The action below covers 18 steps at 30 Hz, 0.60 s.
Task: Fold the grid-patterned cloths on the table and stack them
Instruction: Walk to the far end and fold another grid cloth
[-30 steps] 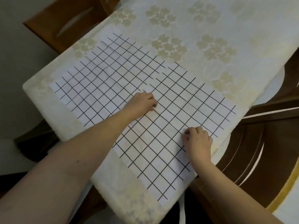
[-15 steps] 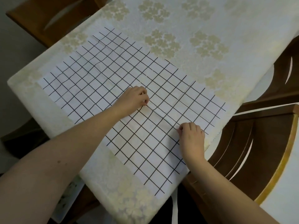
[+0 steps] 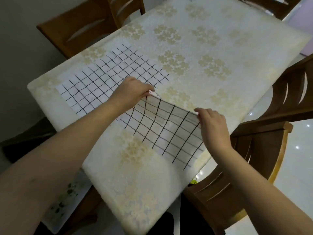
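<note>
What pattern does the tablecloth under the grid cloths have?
Pale cream tablecloth with faint gold flower clusters, seen best in the head view.

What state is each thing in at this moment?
Near white grid-patterned cloth: far edge lifted off the table, near part lying flat.
Far white grid-patterned cloth: flat, unfolded.
Left hand: pinches the lifted cloth's corner.
Right hand: grips the lifted edge.
Cream floral tablecloth: spread flat.
</note>
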Motion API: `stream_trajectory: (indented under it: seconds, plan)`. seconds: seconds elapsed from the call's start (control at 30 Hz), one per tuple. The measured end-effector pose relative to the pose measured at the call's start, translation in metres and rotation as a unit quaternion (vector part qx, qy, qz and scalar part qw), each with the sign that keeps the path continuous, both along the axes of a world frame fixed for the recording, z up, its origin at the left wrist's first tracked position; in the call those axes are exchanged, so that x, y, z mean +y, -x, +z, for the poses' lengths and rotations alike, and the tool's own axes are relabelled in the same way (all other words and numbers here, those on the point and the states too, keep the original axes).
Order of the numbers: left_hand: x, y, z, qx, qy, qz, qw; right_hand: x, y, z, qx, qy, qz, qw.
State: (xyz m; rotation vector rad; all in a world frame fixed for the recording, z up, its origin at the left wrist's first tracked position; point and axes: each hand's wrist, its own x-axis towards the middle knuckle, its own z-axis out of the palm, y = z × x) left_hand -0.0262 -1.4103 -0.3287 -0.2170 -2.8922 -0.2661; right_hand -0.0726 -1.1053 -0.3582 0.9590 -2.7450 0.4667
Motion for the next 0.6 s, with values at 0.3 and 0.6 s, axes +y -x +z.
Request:
stream_trajectory:
  seconds: [0.3, 0.6]
  plan:
    - [-0.022, -0.028, 0.072, 0.123, 0.043, 0.015, 0.991, -0.001, -0.006, 0.094, 0.091, 0.117, 0.064, 0.987]
    - [-0.022, -0.121, 0.017, 0.089, 0.049, 0.086, 0.991, 0.014, -0.083, 0.044, 0.015, 0.044, 0.137, 0.989]
